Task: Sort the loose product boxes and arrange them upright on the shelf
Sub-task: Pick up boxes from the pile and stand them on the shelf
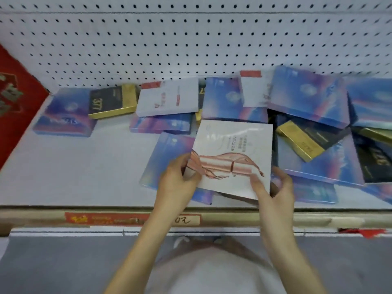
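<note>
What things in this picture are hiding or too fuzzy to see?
Head view only.
Small print on the white box, held by the left hand and right hand: blurred, unreadable.
The blue box under it: partly covered by the white box and left hand.
The red sign: cut off by the left edge.
The far-right blue box: cut off by the right edge.
The shelf-edge label: writing blurred.
</note>
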Demonstrator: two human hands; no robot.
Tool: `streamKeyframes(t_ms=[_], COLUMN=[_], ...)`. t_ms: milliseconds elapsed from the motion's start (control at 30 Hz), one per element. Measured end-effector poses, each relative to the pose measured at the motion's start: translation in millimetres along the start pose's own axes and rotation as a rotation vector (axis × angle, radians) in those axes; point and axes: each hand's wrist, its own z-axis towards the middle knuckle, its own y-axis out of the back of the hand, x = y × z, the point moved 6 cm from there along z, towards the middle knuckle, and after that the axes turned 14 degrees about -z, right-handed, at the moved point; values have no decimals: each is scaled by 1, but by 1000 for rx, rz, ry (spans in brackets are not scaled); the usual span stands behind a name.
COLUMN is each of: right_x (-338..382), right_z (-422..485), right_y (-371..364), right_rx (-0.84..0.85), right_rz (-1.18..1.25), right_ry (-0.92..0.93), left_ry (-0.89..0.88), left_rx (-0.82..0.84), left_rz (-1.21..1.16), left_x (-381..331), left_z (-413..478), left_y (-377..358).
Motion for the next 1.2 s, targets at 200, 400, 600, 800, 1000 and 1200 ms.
streamKeyframes(t_ms=[200,400,600,800,1000,1200], right_x=[29,48,39,25,30,4], right_z=[-28,-47,-61,-68,-40,-20], right_y=[-10,-76,-150,-178,-114,-103], right_rx=[56,295,370,300,-126,-107], right_rz=[171,158,139,158,-401,-950], right_ry=[7,21,-147,-227,113,62], left_ry=[168,304,376,440,423,380], left_rx=[37,60,110,232,-20,-162], left_rz=[-322,-659,-578,-452,-537,-578], left_x=[9,26,64,77,91,97], left_z=[-1,1,-11,-25,-20,0], left_y=[59,143,214,227,261,276])
